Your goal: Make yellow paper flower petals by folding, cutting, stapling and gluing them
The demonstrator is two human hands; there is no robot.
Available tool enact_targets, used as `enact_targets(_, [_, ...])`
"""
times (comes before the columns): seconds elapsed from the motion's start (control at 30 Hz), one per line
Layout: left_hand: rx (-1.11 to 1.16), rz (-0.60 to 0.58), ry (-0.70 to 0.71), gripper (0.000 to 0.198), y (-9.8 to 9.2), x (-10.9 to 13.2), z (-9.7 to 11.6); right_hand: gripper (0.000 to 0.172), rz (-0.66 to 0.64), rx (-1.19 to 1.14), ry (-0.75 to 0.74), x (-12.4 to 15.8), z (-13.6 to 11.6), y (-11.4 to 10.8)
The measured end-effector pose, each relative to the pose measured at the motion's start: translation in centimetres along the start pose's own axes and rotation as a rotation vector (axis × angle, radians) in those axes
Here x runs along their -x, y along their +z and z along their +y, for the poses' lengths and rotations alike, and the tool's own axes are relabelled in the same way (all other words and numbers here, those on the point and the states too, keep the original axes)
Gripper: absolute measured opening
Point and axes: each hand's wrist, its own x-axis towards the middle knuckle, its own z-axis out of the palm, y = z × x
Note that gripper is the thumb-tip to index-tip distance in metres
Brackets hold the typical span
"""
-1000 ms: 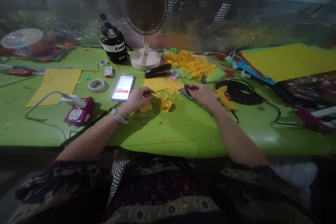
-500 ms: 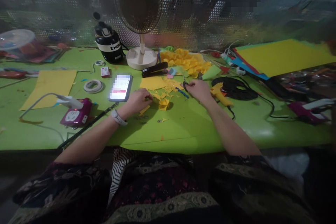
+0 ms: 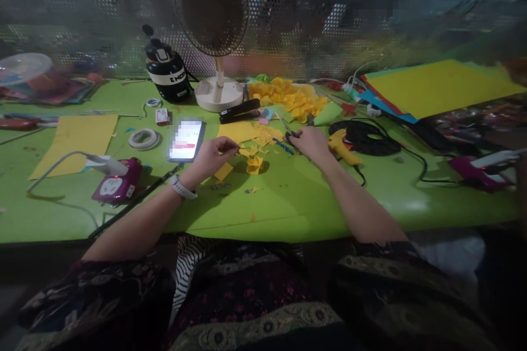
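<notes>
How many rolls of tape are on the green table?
2. A big white roll of tape lies left of the lit phone. A small white roll of tape sits farther back, near the black-and-white bottle. Others may hide under clutter.

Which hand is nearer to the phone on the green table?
Left. The left hand lies just right of the phone; the right hand is farther right, beside the glue gun.
</notes>
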Motion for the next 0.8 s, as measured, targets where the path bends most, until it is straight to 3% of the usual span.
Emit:
enact_targets(0.23, [0.228,-0.019,-0.040,0.027,0.3,-0.1,0.0,0.023,-0.043,-0.086,0.010,-0.1,0.3,-0.1])
enact_targets(0.4, [0.229,-0.021,0.018,0.027,0.4,0.2,0.3,0.020,0.072,-0.219,-0.052,1.3,-0.9,-0.8])
enact_targets(0.57, [0.179,-0.056,0.077,0.028,0.8,0.7,0.7,0.025,-0.218,-0.656,-0.256,4.7,-3.4,-1.1])
enact_targets(0.8, [0.196,-0.075,0.101,0.024,1.3,1.2,1.9,0.034,-0.357,-0.817,-0.400,6.0,-4.1,0.0])
